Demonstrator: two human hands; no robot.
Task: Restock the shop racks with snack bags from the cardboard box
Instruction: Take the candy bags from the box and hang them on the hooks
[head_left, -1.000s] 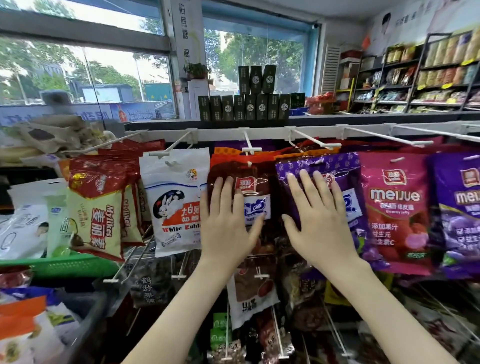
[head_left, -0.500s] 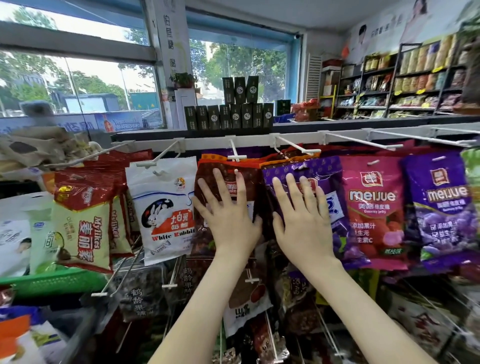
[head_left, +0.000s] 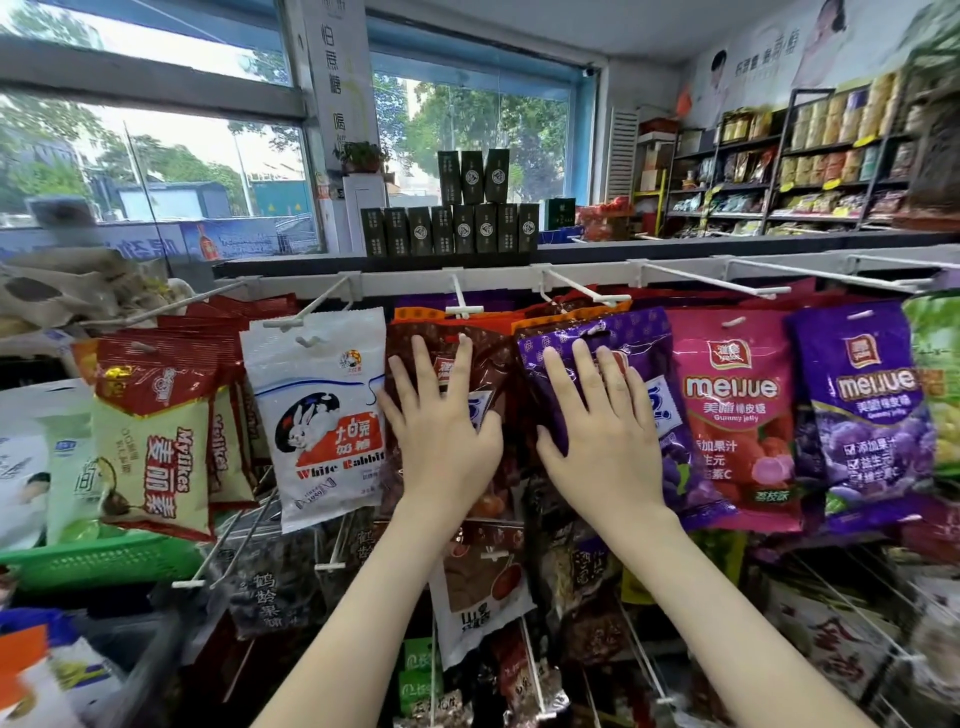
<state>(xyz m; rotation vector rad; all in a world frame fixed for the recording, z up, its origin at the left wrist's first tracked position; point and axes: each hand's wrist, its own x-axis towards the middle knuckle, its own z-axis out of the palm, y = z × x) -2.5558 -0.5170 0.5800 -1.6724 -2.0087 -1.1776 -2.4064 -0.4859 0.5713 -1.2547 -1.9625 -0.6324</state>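
Snack bags hang in a row from white rack hooks (head_left: 582, 291) along the top rail. My left hand (head_left: 441, 426) lies flat with straight, spread fingers on a dark brown snack bag (head_left: 498, 358). My right hand (head_left: 602, 431) presses flat on the purple snack bag (head_left: 644, 332) just to its right. Neither hand grips anything. The cardboard box is not in view.
A White Rabbit bag (head_left: 317, 410) and red-and-cream bags (head_left: 150, 447) hang to the left; pink (head_left: 737, 410) and purple Meijue bags (head_left: 867, 415) to the right. Lower hooks carry more bags (head_left: 478, 587). A green basket (head_left: 88, 561) sits at left. Dark boxes (head_left: 452, 228) stand on the ledge above.
Both hands stay flat on the same two bags. The left hand has slid a little higher on the brown bag, and the view has shifted slightly left.
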